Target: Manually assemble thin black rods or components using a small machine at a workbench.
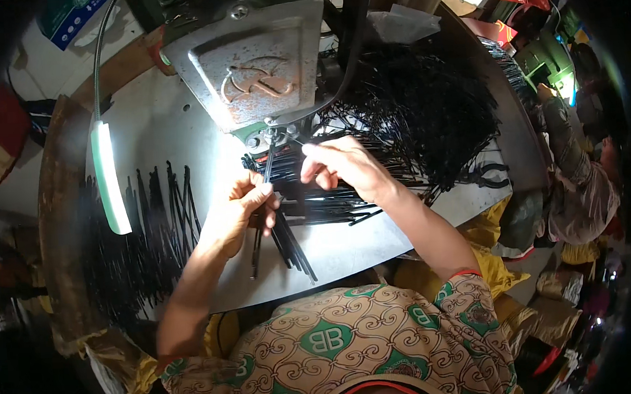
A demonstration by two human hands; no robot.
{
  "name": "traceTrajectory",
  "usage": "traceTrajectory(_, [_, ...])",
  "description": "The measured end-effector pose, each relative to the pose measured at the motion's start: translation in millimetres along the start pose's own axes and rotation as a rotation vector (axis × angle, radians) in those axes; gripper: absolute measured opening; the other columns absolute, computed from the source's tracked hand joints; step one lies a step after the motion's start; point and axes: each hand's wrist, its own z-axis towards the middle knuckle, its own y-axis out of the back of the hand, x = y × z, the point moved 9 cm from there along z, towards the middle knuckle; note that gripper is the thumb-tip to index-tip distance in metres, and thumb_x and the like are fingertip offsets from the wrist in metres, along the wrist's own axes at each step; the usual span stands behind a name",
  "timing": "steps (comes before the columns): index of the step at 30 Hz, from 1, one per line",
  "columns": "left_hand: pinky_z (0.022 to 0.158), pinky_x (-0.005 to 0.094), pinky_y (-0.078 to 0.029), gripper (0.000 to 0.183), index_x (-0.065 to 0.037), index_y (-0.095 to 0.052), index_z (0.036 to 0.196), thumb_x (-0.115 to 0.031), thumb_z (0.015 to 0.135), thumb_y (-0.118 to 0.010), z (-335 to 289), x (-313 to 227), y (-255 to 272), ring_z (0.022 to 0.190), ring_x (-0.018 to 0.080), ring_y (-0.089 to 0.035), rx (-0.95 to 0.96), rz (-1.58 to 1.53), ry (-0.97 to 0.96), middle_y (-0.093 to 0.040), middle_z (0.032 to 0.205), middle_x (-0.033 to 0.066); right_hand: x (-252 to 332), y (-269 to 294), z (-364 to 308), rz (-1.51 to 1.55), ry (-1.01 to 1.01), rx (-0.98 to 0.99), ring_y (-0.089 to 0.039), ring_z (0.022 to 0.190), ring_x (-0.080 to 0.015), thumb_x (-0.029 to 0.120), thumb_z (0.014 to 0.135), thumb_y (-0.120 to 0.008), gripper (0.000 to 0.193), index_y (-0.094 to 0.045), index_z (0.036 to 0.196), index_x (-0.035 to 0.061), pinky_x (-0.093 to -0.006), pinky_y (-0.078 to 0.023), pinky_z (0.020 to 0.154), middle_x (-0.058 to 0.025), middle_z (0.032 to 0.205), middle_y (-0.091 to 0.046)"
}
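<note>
My left hand (242, 207) is closed around a few thin black umbrella ribs (293, 247), whose lower ends fan out below my fingers. One rib runs up from this hand to the working point (272, 132) at the foot of a metal machine (253, 69). To the right of that point is my right hand (346, 169), its fingers bent and its thumb and index fingertip close together beside a thin dark piece. What that hand grips is too small to make out. Behind and below it lie more loose ribs (330, 207) on the grey tabletop (360, 248).
A lit lamp (110, 178) on a bendable stem stands left of the machine. Separate black ribs (138, 240) lie at the left, and a large tangled heap (424, 115) at the right. Black-handled pliers (489, 177) rest near the right edge. Another person's arm (562, 126) shows at far right.
</note>
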Motion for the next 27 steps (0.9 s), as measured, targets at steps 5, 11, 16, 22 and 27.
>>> traceTrajectory(5, [0.043, 0.0229, -0.045, 0.015, -0.005, -0.048, 0.078, -0.019, 0.084, -0.05, 6, 10, -20, 0.05, 0.0134, -0.054, 0.1, 0.015, 0.02, -0.056, 0.07, 0.0085, -4, -27, 8, -0.114, -0.008, 0.109, -0.043, 0.046, -0.0049, 0.031, 0.085, -0.048, 0.036, -0.06, 0.073, 0.0001, -0.0193, -0.035, 0.043, -0.0019, 0.057, -0.053])
traceTrajectory(11, [0.041, 0.021, -0.044, 0.016, -0.004, -0.051, 0.08, -0.02, 0.083, -0.053, 3, 9, -33, 0.048, 0.0119, -0.055, 0.186, -0.007, 0.059, -0.058, 0.068, 0.0071, -4, -13, 10, 0.101, -0.064, 0.036, -0.044, 0.047, -0.0059, 0.023, 0.083, -0.053, 0.025, -0.058, 0.079, -0.0016, -0.0172, -0.035, 0.042, -0.0018, 0.061, -0.052])
traceTrajectory(16, [0.037, 0.0206, -0.038, 0.016, -0.001, -0.056, 0.079, -0.016, 0.082, -0.055, 7, -3, -33, 0.042, 0.0085, -0.047, 0.158, 0.053, -0.016, -0.054, 0.059, 0.0035, -1, -6, 17, 0.34, -0.004, 0.045, -0.055, 0.061, -0.0099, 0.019, 0.083, -0.053, 0.021, -0.058, 0.084, -0.0014, -0.0209, -0.045, 0.054, -0.0055, 0.075, -0.057])
traceTrajectory(22, [0.072, 0.0279, -0.039, 0.039, -0.001, -0.049, 0.106, -0.003, 0.069, -0.063, -30, -73, -19, 0.081, 0.0178, -0.049, -0.531, 1.076, -0.952, -0.051, 0.09, 0.0099, -4, 15, 26, 0.564, 0.051, -0.14, -0.061, 0.075, -0.022, 0.008, 0.082, -0.052, 0.014, -0.055, 0.087, -0.0039, -0.0286, -0.052, 0.063, -0.0134, 0.082, -0.059])
traceTrajectory(27, [0.062, 0.0242, -0.041, 0.031, 0.0, -0.054, 0.098, -0.013, 0.072, -0.065, -8, -39, -11, 0.072, 0.0136, -0.052, -0.288, 0.534, -0.607, -0.056, 0.081, 0.0066, -8, 36, 31, 0.7, 0.12, -0.284, -0.06, 0.077, -0.0226, 0.009, 0.085, -0.047, 0.017, -0.054, 0.092, -0.0044, -0.0303, -0.051, 0.067, -0.0148, 0.085, -0.059])
